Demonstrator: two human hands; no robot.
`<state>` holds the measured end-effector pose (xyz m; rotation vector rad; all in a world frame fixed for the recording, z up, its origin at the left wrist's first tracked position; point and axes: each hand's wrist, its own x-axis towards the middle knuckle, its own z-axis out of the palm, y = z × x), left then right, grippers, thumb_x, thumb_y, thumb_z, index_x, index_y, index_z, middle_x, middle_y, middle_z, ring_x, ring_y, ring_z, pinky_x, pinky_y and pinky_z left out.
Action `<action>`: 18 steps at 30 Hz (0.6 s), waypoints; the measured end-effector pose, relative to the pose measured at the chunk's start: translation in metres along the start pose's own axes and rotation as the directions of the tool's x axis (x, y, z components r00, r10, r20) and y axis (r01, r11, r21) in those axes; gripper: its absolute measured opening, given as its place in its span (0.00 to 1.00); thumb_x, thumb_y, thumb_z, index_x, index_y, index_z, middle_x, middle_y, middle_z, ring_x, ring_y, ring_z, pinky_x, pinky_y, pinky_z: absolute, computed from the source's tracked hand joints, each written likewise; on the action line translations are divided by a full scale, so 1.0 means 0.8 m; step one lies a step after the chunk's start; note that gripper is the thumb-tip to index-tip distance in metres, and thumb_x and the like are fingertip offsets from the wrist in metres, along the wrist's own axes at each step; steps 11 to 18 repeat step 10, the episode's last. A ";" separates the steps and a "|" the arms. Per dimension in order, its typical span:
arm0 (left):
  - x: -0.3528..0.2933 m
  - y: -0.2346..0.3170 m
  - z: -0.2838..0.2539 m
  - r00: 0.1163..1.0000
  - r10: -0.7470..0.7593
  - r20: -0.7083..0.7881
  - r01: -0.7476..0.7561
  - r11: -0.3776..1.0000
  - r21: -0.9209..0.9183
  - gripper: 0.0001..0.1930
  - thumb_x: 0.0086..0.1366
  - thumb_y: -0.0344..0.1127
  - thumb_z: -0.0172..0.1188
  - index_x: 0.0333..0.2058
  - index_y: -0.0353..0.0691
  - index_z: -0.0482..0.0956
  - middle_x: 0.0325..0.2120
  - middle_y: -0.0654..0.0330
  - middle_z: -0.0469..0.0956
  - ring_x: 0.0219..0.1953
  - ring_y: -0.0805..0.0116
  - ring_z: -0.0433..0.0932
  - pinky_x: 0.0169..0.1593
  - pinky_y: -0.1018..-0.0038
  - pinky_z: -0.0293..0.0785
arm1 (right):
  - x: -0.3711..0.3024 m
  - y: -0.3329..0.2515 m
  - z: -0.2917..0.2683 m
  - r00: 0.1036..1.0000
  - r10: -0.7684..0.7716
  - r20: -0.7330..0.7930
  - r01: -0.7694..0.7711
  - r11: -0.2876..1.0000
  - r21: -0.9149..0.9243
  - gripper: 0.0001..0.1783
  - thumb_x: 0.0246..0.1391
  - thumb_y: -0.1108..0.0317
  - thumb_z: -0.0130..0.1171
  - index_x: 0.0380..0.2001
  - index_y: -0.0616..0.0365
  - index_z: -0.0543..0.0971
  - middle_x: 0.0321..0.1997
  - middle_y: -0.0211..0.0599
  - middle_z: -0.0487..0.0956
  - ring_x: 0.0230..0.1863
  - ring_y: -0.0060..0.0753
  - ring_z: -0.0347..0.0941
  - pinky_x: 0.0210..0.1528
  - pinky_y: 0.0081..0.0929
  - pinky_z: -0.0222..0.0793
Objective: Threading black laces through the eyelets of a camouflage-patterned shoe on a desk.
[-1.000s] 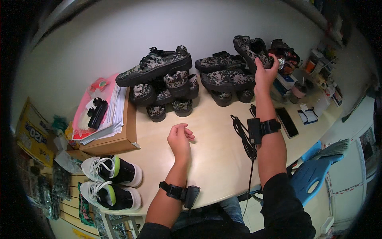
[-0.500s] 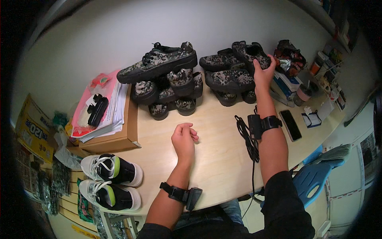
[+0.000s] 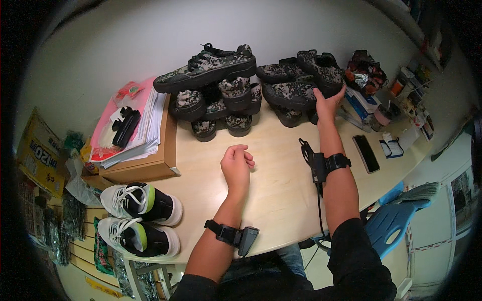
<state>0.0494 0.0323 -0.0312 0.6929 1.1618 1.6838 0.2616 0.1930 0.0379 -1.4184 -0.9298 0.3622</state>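
My right hand [image 3: 328, 105] is at the heel of a dark camouflage shoe [image 3: 325, 70], thumb on one side and fingers on the other. The heel points toward me, and the shoe rests against the top of the right pile. Under and beside it lie more shoes of the same pattern [image 3: 291, 94]. My left hand [image 3: 238, 163] hovers over the middle of the table, fingers loosely curled around nothing. Beyond it stands the left pile of camouflage shoes [image 3: 233, 95], with one lace-up shoe [image 3: 216, 67] lying sideways across the top.
On the left, a cardboard box [image 3: 145, 170] bears papers and a black device [image 3: 126, 128]. White-and-black sneakers [image 3: 160, 205] sit at the near-left table edge. To the right lie a phone [image 3: 366, 153] and a cup [image 3: 381, 118]. A black cable [image 3: 320, 205] runs from my right wrist strap.
The shoe at my right hand has shifted a little toward me, its heel now lower and more visible. My right hand has come down with it. My left hand stays curled.
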 end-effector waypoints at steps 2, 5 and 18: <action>0.001 0.001 0.001 1.000 -0.019 -0.007 0.019 1.000 0.003 0.10 0.65 0.33 0.46 0.32 0.34 0.73 0.19 0.61 0.71 0.17 0.74 0.70 0.22 0.80 0.66 | -0.011 0.005 0.012 0.997 -0.007 -0.075 0.001 0.997 -0.080 0.55 0.43 0.65 0.67 0.66 0.51 0.41 0.68 0.52 0.46 0.67 0.55 0.45 0.66 0.50 0.47; 0.001 0.003 -0.001 0.999 -0.042 -0.019 0.042 0.999 0.009 0.10 0.65 0.33 0.46 0.33 0.33 0.74 0.19 0.61 0.71 0.17 0.74 0.70 0.22 0.80 0.66 | -0.044 0.012 0.036 0.995 -0.051 -0.090 0.053 0.998 0.022 0.49 0.42 0.68 0.65 0.65 0.53 0.48 0.67 0.52 0.50 0.66 0.56 0.46 0.65 0.51 0.46; 0.000 0.011 0.001 0.998 -0.065 0.001 0.065 0.998 -0.002 0.09 0.64 0.33 0.47 0.34 0.34 0.74 0.19 0.60 0.72 0.18 0.73 0.70 0.23 0.80 0.67 | -0.132 -0.029 0.073 0.958 -0.237 0.163 0.254 0.963 -0.090 0.40 0.45 0.62 0.62 0.61 0.49 0.58 0.67 0.49 0.50 0.67 0.54 0.44 0.66 0.47 0.42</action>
